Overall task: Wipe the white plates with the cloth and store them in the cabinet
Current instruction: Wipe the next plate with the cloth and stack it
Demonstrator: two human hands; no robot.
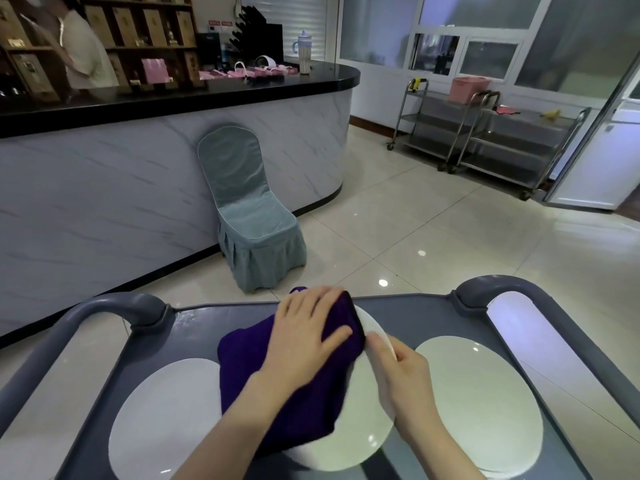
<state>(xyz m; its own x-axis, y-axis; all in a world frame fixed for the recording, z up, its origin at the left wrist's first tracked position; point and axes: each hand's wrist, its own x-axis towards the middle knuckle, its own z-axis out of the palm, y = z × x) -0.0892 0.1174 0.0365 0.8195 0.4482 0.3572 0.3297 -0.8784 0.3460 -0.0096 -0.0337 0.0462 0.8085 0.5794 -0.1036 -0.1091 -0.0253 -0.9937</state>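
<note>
Pressing flat: left hand point(304, 337), fingers straight, on the purple cloth point(252, 368) | right hand point(401, 375) curled, gripping the middle plate point(360, 427) at its right rim | plate on the grey cart point(214, 317), between left plate point(162, 417) and right plate point(485, 403) | its oval runs near-to-far, cloth covering its left half

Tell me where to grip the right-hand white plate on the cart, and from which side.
Take the right plate by its rim at the right edge, coming from the right. It lies flat on the cart, so only the rim offers a hold, and its left edge is crowded by the middle plate the right hand holds. Probably thumb on top, fingers under.
</note>
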